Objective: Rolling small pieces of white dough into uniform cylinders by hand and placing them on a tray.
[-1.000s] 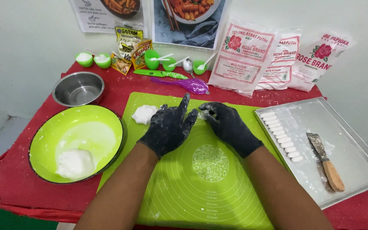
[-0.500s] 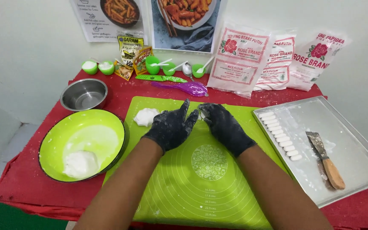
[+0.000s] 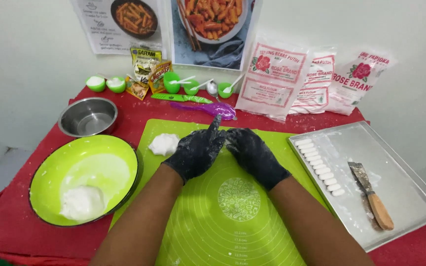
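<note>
The left hand (image 3: 196,150) and right hand (image 3: 253,153), in black gloves, lay flat and open on the green mat (image 3: 232,216), pressing down on hidden white dough.

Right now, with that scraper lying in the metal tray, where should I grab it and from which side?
Take the scraper by its wooden handle, coming from the near right corner of the tray. It lies flat with the handle toward that edge and the blade toward the row of white dough pieces, so that approach probably stays clear of them.
</note>
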